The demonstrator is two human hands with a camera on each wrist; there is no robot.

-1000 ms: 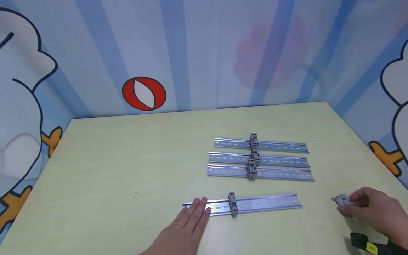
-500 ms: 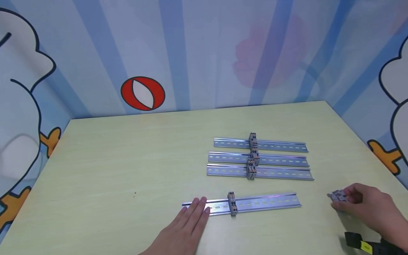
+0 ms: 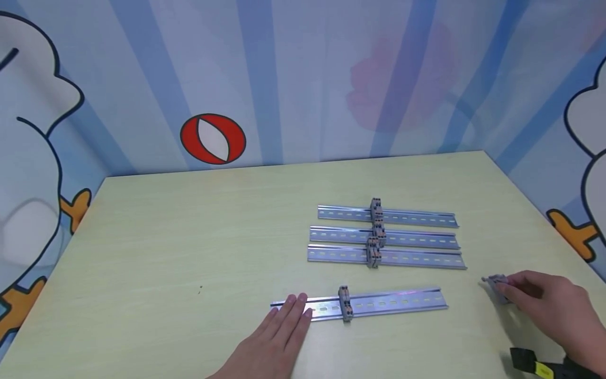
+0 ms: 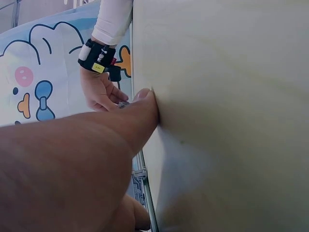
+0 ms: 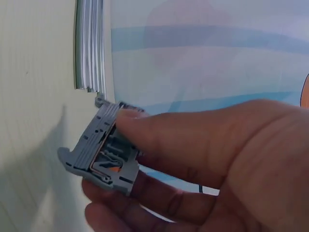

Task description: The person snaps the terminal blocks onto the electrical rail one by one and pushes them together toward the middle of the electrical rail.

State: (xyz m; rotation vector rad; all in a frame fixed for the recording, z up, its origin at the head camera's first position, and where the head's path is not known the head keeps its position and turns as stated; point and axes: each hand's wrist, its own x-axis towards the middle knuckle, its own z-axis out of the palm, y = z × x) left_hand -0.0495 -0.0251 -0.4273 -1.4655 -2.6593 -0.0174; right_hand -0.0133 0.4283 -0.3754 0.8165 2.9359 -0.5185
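A grey terminal block is pinched between the thumb and fingers of my right hand, held just above the table at the right. The right wrist view shows its open side with metal clips and an orange part. My left hand lies flat, its straight fingers resting on the left end of the nearest slotted metal DIN rail. Left of that rail's middle sits one mounted terminal block. In the left wrist view the left thumb partly covers the right hand.
Behind the near rail lie three more DIN rails, the far rail, the middle rail and the third rail, each with grey blocks near its middle. A printed cloth wall borders the table at the back and sides.
My right hand has moved slightly left with the terminal block, which has turned in the fingers to stand more on edge. The left hand and the rails have stayed put.
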